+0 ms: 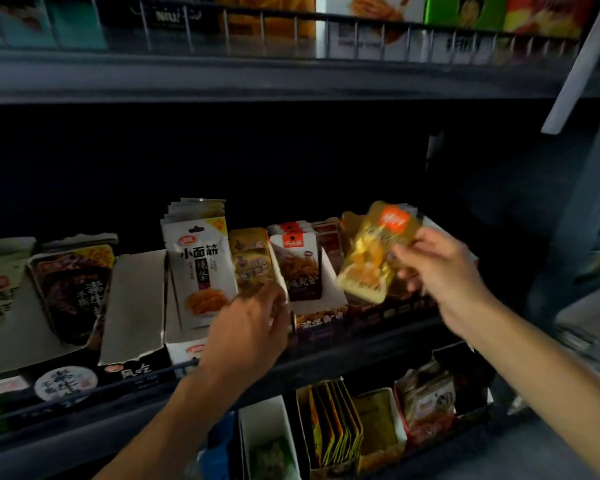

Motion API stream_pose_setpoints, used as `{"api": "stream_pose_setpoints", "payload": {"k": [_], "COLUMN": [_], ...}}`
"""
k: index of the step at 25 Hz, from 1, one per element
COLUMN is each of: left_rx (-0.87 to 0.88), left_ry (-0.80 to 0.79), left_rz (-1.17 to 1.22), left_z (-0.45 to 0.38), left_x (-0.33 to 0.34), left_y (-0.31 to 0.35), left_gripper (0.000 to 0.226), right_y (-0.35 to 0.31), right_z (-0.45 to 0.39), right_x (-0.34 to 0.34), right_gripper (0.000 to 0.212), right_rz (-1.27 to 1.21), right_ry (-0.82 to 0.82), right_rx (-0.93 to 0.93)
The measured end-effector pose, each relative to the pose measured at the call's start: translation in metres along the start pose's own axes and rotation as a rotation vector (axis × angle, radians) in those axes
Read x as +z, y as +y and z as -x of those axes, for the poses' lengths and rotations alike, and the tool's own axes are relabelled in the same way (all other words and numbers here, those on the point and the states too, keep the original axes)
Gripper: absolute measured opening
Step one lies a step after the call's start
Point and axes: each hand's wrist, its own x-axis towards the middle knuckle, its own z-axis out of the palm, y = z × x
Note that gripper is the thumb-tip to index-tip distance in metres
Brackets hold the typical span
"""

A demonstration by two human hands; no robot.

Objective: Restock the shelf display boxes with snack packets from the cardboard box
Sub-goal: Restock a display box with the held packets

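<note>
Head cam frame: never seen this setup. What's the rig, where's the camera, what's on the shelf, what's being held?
There is no robot here. A person restocks a shop shelf with bare hands, and the single picture comes from a wide-angle camera worn on the head, looking forward and down.

The middle shelf carries a row of open display boxes with snack packets standing in them, such as the white packets left of centre. More boxes sit on the shelf below.

The right hand holds a yellow packet with a red label, lifted over the boxes at the right; it is blurred. The left hand reaches to the gold packets in the middle; its grip there is not clear. The cardboard supply box is not in view.
</note>
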Motion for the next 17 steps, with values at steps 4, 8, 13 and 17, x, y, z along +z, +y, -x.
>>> {"api": "stream_pose_setpoints", "payload": {"k": [4, 8, 13, 17], "left_rx": [-0.009, 0.187, 0.382, 0.336], "left_ry": [-0.061, -0.173, -0.326, -0.435], "left_rz": [-0.089, -0.148, -0.315, -0.35], "left_z": [-0.023, -0.029, -0.064, -0.082], "left_x": [0.005, 0.017, 0.062, 0.09], "left_y": [-0.001, 0.026, 0.071, 0.063], "left_gripper": [0.017, 0.014, 0.041, 0.059], "right_y": [0.006, 0.022, 0.04, 0.054], "right_z": [-0.049, -0.09, -0.132, -0.15], "right_x": [-0.04, -0.034, -0.012, -0.006], "right_gripper": [0.009, 0.008, 0.016, 0.011], "right_rz": [0.123, 0.338, 0.52, 0.596], "right_ry": [0.249, 0.175, 0.001, -0.006], "right_rx": [0.025, -0.099, -0.06, -0.126]}}
